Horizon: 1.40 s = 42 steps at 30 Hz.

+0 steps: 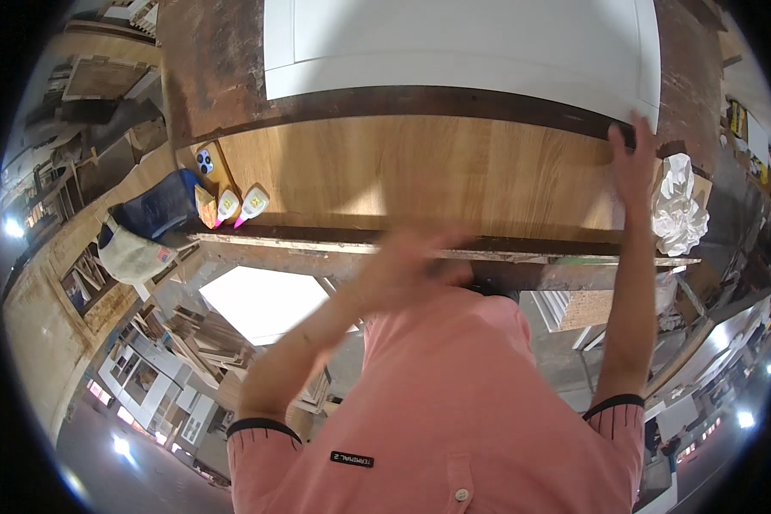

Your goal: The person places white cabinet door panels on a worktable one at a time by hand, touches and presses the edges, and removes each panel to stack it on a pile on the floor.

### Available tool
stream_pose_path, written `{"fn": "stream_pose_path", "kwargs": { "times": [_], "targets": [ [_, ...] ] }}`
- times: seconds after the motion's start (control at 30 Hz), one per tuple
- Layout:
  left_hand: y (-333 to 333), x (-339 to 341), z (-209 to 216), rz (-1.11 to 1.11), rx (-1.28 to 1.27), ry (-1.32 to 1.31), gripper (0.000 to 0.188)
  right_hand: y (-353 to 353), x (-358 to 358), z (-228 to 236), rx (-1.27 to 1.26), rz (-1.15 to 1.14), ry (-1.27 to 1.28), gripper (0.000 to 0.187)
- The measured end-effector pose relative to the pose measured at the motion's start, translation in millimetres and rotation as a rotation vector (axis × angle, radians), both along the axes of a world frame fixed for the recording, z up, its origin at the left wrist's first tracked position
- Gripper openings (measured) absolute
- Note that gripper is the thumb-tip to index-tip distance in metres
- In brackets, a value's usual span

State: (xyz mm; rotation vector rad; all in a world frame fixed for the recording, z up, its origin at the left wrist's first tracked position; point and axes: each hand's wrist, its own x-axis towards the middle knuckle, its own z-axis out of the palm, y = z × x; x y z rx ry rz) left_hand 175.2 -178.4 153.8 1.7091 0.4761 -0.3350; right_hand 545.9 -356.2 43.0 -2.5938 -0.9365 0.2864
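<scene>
My right hand (632,158) reaches forward with its fingers apart, beside the near right corner of a white panel (454,51). It appears to hold nothing; whether the fingertips touch the panel cannot be made out. In front of my chest, near the bench's front edge, my left hand (420,261) is smeared by motion, so its fingers do not show clearly. Between the white panel and that edge lies a long wood-grain board (471,171). Just right of my right wrist sits a crumpled white wrapping (679,206).
Two small white bottles with pink tips (253,204) lie at the board's left end, next to a phone (214,167). A blue and cream cloth item (154,214) hangs over the left corner. The brown bench top (214,64) shows beyond. Wood pieces (206,343) are stacked below.
</scene>
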Motion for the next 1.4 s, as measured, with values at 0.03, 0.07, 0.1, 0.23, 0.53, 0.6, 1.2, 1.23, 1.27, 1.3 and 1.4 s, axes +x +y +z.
{"fn": "stream_pose_path", "kwargs": {
  "times": [0.03,0.07,0.1,0.23,0.53,0.6,1.2,1.23,1.27,1.3,1.4],
  "targets": [
    [-22.1,-1.2,18.9,-0.12,-0.113,0.073,0.06,-11.5,-25.5,11.0,-0.074,0.056,-0.038,0.057],
    [-52.7,-21.7,18.6,-0.137,-0.136,-0.027,0.058,-25.4,-48.9,16.5,-0.148,0.109,-0.081,0.055],
    [-77.4,-41.3,14.1,-0.152,-0.159,-0.129,0.058,-38.9,-70.2,19.4,-0.111,0.139,-0.058,0.055],
    [-88.1,-79.1,43.0,-0.244,-0.299,-0.075,0.059,-46.7,-130.3,31.5,-0.084,0.178,-0.123,0.054],
    [-130.6,-150.2,83.1,-0.262,-0.349,-0.111,0.061,-44.4,-139.9,27.4,-0.135,0.035,-0.127,0.048],
    [-142.5,-165.1,84.0,-0.217,-0.381,-0.139,0.06,-43.5,-140.1,26.8,-0.164,0.011,-0.106,0.048],
    [-232.1,-238.4,68.3,-0.036,-0.521,-0.188,0.061,-56.7,-127.3,4.2,-0.027,0.116,-0.113,0.048],
    [-235.8,-239.3,68.1,-0.03,-0.519,-0.189,0.061,-57.3,-126.4,4.3,-0.04,0.109,-0.115,0.048],
    [-239.6,-238.6,67.8,0.02,-0.542,-0.178,0.062,-57.8,-125.6,4.2,-0.053,0.102,-0.118,0.047],
    [-243.7,-237.5,67.8,0.071,-0.563,-0.167,0.063,-57.7,-125.7,3.5,-0.049,0.107,-0.117,0.047],
    [-244.8,-228.7,56.6,0.115,-0.318,-0.123,0.058,-56.4,-120.9,0.9,0.027,0.11,-0.087,0.046]
  ]
}}
